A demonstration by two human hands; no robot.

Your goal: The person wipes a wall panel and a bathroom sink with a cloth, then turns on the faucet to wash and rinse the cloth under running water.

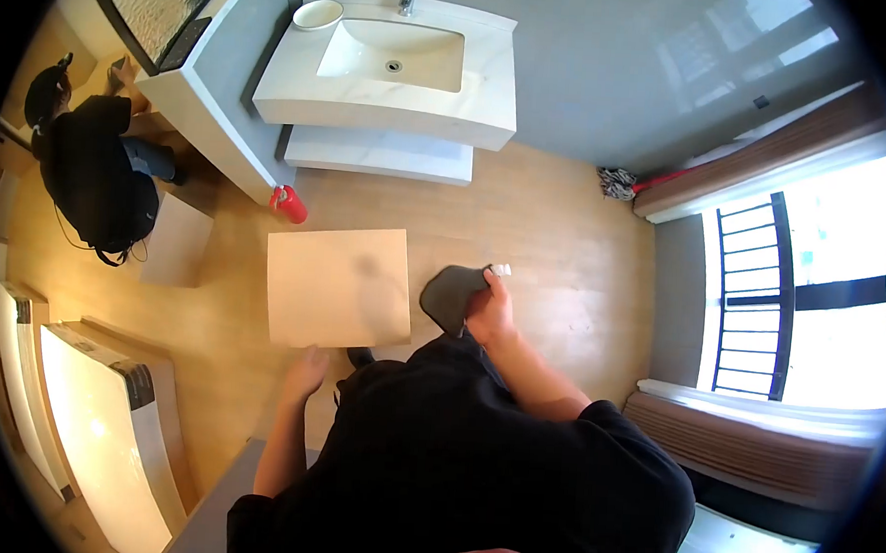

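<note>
My right hand [492, 314] is closed around a dark grey, flat object with rounded corners [447, 295], thumb on its upper edge. A small white piece [501, 270] sticks out by the thumb; I cannot make out what it is. To the left lies a plain cardboard box [337, 286], a soft shadow falling across its top. Close to the box's near edge is my left hand [306, 371]. Its fingers are small and blurred, so their pose is unclear, and whether they touch the cardboard does not show.
A red fire extinguisher [288, 204] stands at the wall corner below the sink counter [487, 104]. At the left, another person [98, 168] bends beside a second box [179, 243]. Large upright cartons [104, 429] are at lower left. A barred window [753, 293] is at right.
</note>
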